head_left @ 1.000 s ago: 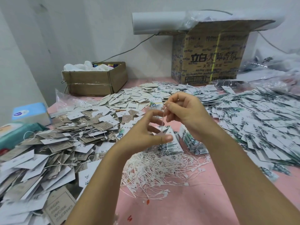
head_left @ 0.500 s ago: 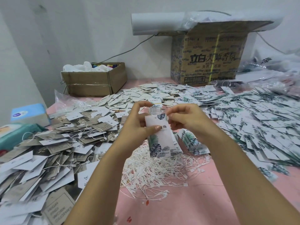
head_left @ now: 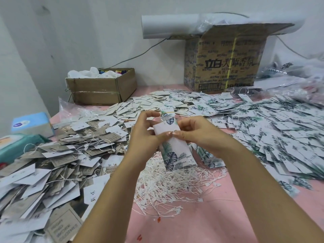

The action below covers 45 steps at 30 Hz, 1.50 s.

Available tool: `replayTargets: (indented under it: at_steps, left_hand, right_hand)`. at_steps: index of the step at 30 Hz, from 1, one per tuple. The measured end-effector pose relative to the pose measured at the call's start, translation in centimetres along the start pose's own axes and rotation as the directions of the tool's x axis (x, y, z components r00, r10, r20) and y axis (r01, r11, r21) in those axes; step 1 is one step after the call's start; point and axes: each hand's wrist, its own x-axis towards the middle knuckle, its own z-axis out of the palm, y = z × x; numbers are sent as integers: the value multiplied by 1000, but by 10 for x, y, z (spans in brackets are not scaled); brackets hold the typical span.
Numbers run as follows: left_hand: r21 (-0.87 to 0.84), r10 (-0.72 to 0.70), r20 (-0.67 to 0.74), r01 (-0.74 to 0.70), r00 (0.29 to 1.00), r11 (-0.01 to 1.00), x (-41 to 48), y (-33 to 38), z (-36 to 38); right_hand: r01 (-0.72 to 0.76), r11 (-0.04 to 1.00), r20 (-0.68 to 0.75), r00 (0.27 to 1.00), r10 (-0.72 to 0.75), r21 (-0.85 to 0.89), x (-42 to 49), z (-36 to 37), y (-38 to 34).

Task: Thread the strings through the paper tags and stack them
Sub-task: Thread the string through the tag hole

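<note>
Together, left hand (head_left: 145,137) and right hand (head_left: 198,135) pinch one leaf-printed tag (head_left: 175,148).

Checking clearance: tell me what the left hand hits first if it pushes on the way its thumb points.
The left hand pinches the leaf-print tag; just beyond, it would probably meet the thumb of the right hand.

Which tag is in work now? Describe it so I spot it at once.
Find the tangle of loose white strings on the pink table. Just above it, the left hand and right hand pinch a white paper tag with green leaf print. It alone is held up; the other tags lie in heaps.
</note>
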Motion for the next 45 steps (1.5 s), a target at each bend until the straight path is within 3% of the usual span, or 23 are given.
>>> replayTargets:
  at_steps: [9, 13, 15, 17, 20, 24, 27, 31, 36, 41, 43, 45]
  left_hand:
    - [48, -54, 19, 53, 998, 997, 0, -3, 9]
    - [283, -204, 136, 160, 969, 946, 2, -11, 1]
    - [447, -260, 215, 141, 942, 883, 1, -16, -2]
    - [554, -301, 307, 87, 903, 828, 0, -20, -2]
    - [647, -335, 425, -24, 841, 762, -2, -24, 2]
    - [709, -337, 487, -140, 806, 691, -5, -29, 9]
    - [717, -259, 469, -193, 845, 670, -7, -32, 15]
    - [701, 9, 394, -307, 919, 643, -11, -35, 24]
    - [763, -91, 494, -381, 865, 523, -17, -43, 28]
    - [763, -88, 471, -355, 878, 541, -16, -44, 27]
    - [748, -68, 438, -321, 897, 582, -15, -42, 27]
    - [738, -61, 400, -282, 914, 613, -14, -39, 27]
  right_hand:
    - [-74, 990, -255, 966, 41, -120, 5, -3, 0]
    - [-170, 955, -535, 845, 14, -244, 2, -24, 2]
    - [-313, 843, -628, 777, -38, -437, -3, -41, 5]
    - [-508, 638, -670, 742, -17, -579, -8, -56, 11]
    - [-672, 461, -688, 707, 166, -580, -15, -67, 16]
    - [-728, 397, -642, 683, 348, -559, -17, -81, 34]
    - [-720, 360, -576, 692, 435, -593, -16, -86, 45]
    - [-701, 312, -485, 686, 543, -641, -14, -83, 54]
    - [-682, 326, -475, 706, 525, -654, -13, -84, 50]
    - [-693, 354, -533, 715, 453, -628, -10, -79, 38]
    - [-680, 349, -569, 732, 375, -645, -7, -69, 30]
    - [-587, 439, -573, 799, 180, -680, -3, -54, 24]
